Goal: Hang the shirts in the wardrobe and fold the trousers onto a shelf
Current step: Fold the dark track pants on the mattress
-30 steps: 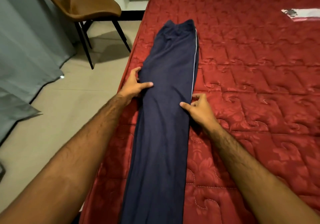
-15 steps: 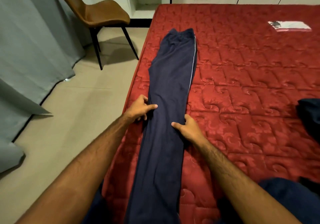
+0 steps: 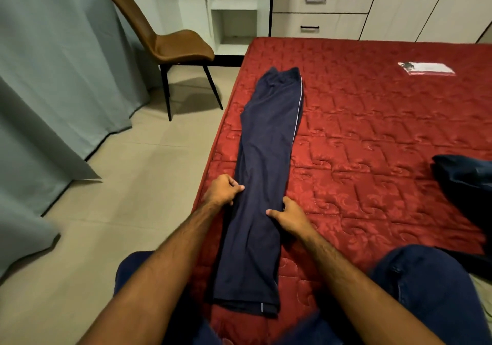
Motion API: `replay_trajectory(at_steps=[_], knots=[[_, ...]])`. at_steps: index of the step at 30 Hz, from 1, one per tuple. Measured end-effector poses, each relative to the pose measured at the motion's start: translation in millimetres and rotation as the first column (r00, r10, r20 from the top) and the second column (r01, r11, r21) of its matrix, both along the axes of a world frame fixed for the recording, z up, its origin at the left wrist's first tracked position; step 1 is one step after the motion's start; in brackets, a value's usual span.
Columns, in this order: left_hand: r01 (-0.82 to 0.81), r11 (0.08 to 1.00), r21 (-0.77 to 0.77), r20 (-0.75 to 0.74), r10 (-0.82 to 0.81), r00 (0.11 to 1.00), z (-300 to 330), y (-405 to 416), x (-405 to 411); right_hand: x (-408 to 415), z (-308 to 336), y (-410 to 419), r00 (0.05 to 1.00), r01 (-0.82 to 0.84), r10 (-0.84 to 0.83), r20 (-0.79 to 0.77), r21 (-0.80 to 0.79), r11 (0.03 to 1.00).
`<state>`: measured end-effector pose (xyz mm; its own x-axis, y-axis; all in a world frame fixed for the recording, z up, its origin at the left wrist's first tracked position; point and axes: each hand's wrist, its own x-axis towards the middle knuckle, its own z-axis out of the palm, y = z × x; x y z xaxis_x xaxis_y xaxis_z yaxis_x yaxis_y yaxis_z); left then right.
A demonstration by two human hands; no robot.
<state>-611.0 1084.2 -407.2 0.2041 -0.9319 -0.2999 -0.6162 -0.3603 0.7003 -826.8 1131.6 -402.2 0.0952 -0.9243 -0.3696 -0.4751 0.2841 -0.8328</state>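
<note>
A: Surroundings, relative to the mattress (image 3: 372,120)?

B: Red quilted mattress filled the right of the head view. Brown chair (image 3: 170,43) stood on the tiled floor (image 3: 119,190) off the mattress's far left corner, grey curtain (image 3: 53,78) hung further left of that. Open white shelf niche (image 3: 234,11) and drawers (image 3: 319,11) with black handles sat past the far edge. A flat white-and-red packet (image 3: 426,68) lay on the mattress near the far right. A dark bundle of cloth (image 3: 463,182) lay at the right edge, well apart from the trousers. Person's knees in blue jeans (image 3: 426,291) were at the near edge.

A: Anything blocking?

B: Nothing lay on the trousers except the hands.

A: Trousers?

B: Navy trousers (image 3: 266,184) lay flat along the mattress's left edge, legs stacked, waistband at the far end, hems at the near end, a thin white stripe down the right side.

A: Hands?

B: Left hand (image 3: 222,190) sat on the left edge of the trousers about mid-length, thumb on top of the cloth, fingers curled at the edge, pinching it. Right hand (image 3: 290,215) was at the right edge just nearer the hems, thumb laid on the cloth, fingers curled at the side seam, gripping it too. Trousers ran between both hands, most of the length beyond them.
</note>
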Motion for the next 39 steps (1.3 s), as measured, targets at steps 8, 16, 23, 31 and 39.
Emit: replay_trajectory(at_steps=[8, 16, 23, 31, 39], knots=[[0.039, 0.996, 0.083, -0.172, -0.024, 0.985, 26.9, 29.1, 10.3, -1.4, 13.9, 15.5, 0.998, 0.022, -0.026, 0.051, 0.080, 0.997], [0.150, 0.984, 0.098, -0.228, -0.125, 0.966, 18.5, 86.4, 10.0, 6.8, 14.5, 52.6, 0.997, -0.075, 0.070, 0.044, 0.120, 0.990], [0.057, 0.998, -0.022, -0.329, -0.061, 0.942, 23.8, 121.8, 5.6, -1.0, 30.3, 103.5, 0.946, -0.034, -0.055, 0.318, 0.266, 0.963], [0.177, 0.975, -0.136, -0.359, -0.215, 0.908, 24.1, 189.7, 2.6, -10.2, 25.3, 137.5, 0.911, 0.002, -0.055, 0.409, 0.128, 0.992], [0.288, 0.955, -0.073, -0.369, -0.294, 0.882, 59.3, 215.2, -1.7, -23.2, 48.8, 171.2, 0.980, -0.041, 0.090, 0.178, -0.263, 0.964]])
